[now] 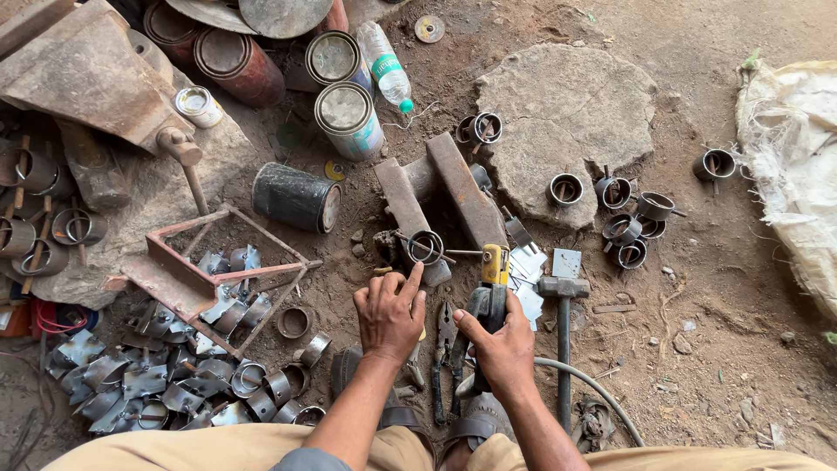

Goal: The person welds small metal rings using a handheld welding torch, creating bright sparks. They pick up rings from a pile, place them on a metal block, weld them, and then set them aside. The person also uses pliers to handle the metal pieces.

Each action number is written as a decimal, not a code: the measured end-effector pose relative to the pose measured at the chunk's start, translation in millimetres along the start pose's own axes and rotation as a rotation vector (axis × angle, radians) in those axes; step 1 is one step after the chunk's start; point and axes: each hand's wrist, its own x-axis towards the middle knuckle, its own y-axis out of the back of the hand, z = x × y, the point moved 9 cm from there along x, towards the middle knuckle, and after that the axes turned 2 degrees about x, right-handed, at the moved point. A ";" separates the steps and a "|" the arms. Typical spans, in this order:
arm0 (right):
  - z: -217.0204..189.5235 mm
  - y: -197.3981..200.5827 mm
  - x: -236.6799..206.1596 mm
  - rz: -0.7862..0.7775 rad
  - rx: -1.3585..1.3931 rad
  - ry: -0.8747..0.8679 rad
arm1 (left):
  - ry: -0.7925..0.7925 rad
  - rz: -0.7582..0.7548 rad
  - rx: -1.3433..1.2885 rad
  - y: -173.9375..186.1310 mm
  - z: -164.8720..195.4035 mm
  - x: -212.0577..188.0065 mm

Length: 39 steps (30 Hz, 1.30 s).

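Observation:
My left hand point(390, 311) reaches forward over the dirt, its fingers apart and its index fingertip touching a small metal ring point(425, 247) with a rod through it. The ring rests on the near end of a rusty steel bar point(404, 199). My right hand point(499, 346) is closed around the dark handles of a yellow-headed hand tool point(493, 277), held upright just right of the ring. Pliers point(445, 351) lie on the ground between my hands.
A hammer point(563, 324) lies right of my right hand. Several finished rings point(625, 218) sit by a flat stone point(562, 113). Cut metal pieces point(166, 375) pile at left beside a rusty frame point(196, 270). Tins point(346, 113) and a plastic bottle point(384, 68) stand behind.

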 end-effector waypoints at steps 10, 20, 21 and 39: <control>4.1 9.2 0.7 0.076 0.009 0.051 | -0.024 -0.054 0.075 -5.6 -0.3 0.4; 1.3 -0.6 -4.2 0.009 -0.029 0.021 | -0.042 -0.064 0.112 -0.9 3.8 1.7; -0.1 -0.6 -4.5 0.011 -0.036 0.023 | -0.053 -0.046 0.110 2.1 5.2 2.2; 5.4 -1.9 0.2 -0.001 -0.054 0.042 | -0.041 -0.088 0.076 5.5 3.8 6.8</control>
